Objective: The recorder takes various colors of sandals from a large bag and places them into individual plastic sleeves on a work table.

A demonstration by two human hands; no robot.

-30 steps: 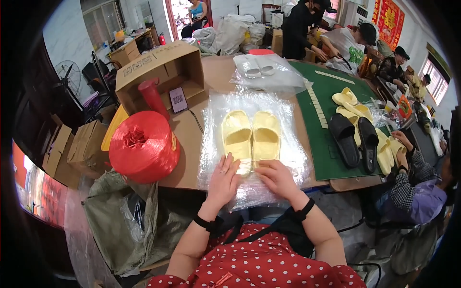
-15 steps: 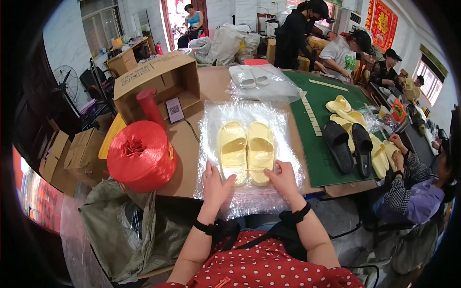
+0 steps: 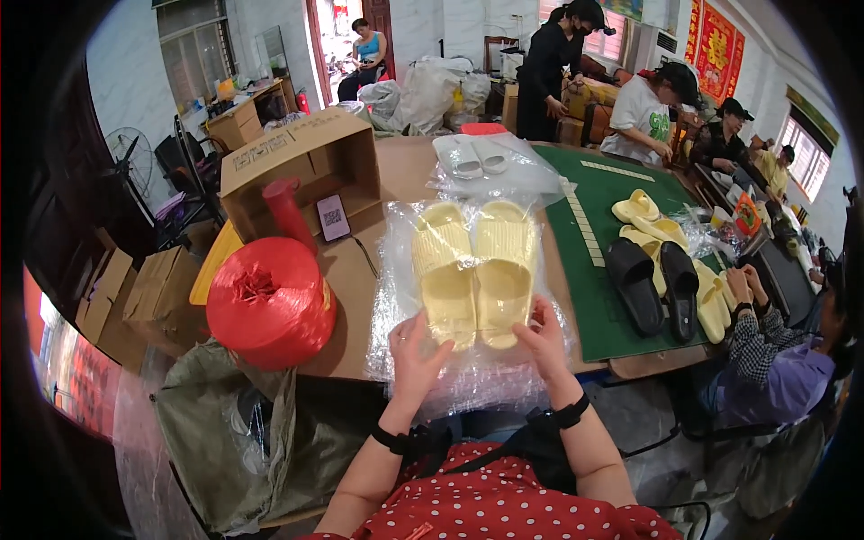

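A pair of pale yellow slide slippers lies side by side in a clear plastic bag, toes pointing away from me. Its heel end looks raised toward me, above a stack of clear bags on the table. My left hand grips the bagged pair at the left heel, thumb on top and fingers along the side. At the right heel, my right hand holds it the same way. Parts of the fingers are hidden behind the slippers.
Left stand a big red twine roll, a phone and an open carton. Bagged white slippers lie beyond. On the green mat are black slippers and yellow ones. A co-worker sits at right.
Both hands have tipped the bagged slippers up at the heel end, and the pair now looks larger and nearer. The co-worker at right has drawn their hands together.
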